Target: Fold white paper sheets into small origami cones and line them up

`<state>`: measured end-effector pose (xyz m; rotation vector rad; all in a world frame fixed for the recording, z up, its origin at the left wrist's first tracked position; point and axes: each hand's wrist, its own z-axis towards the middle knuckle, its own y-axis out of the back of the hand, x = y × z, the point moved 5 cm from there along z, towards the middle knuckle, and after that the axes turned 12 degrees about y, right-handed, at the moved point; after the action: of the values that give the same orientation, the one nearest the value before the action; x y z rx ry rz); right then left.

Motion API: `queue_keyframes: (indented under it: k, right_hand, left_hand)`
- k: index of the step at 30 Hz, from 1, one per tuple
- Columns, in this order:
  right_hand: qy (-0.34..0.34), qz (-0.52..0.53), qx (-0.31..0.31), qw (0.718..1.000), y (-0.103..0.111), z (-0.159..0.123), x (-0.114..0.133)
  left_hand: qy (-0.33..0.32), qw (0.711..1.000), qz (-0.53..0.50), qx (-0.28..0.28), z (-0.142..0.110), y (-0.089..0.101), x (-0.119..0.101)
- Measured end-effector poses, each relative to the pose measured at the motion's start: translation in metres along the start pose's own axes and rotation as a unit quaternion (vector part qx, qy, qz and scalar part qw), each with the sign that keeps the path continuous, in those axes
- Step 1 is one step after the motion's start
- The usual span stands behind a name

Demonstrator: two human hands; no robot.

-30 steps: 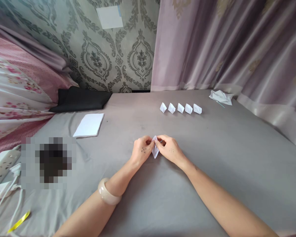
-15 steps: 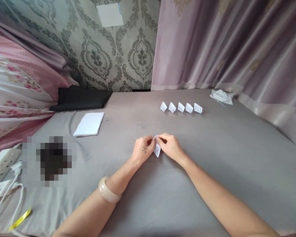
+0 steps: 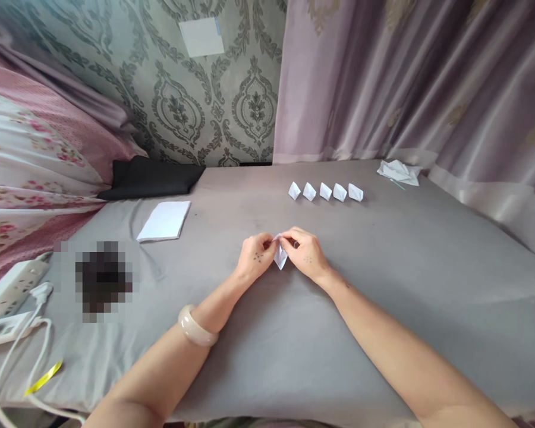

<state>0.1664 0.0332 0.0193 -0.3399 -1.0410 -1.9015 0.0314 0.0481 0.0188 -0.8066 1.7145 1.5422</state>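
Note:
A small white folded paper is pinched between both hands, its pointed end directed down toward me. My left hand grips its upper left side with thumb and fingers; a pale bangle circles that wrist. On the upper right side, my right hand pinches the same paper. The fingertips partly cover its top. Beyond the hands, several white folded paper pieces stand in a row on the grey sheet.
A stack of white paper lies at left, near a folded black cloth. Crumpled white paper sits back right. Power strips with cables and a yellow strip are at the left edge, beside a pixelated dark patch.
The view has shifted slightly. Both hands and the folded paper appear a little higher in the picture; both still pinch the paper.

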Motion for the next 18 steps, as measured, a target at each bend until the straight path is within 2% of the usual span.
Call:
queue_keyframes:
  k: [3,6,11,14,18]
  right_hand:
    - [0.004,0.012,-0.003,1.0,0.002,0.002,0.0]
    - [0.025,0.005,0.001,1.0,0.006,0.003,0.003]
    - [0.03,0.012,0.023,0.999,0.009,0.002,0.005]
    - [-0.047,0.086,-0.016,0.995,0.012,0.002,-0.002]
    - [-0.198,0.208,-0.063,0.956,0.016,0.001,-0.012]
  left_hand:
    - [-0.01,1.0,0.003,-0.015,0.001,0.002,-0.003]
    - [-0.022,1.0,-0.005,0.005,0.002,0.001,-0.003]
    - [-0.027,0.992,-0.049,0.117,0.006,-0.013,0.0]
    - [-0.003,0.986,-0.098,0.138,0.013,-0.015,0.001]
    - [0.029,0.979,-0.186,0.079,0.025,-0.002,-0.002]
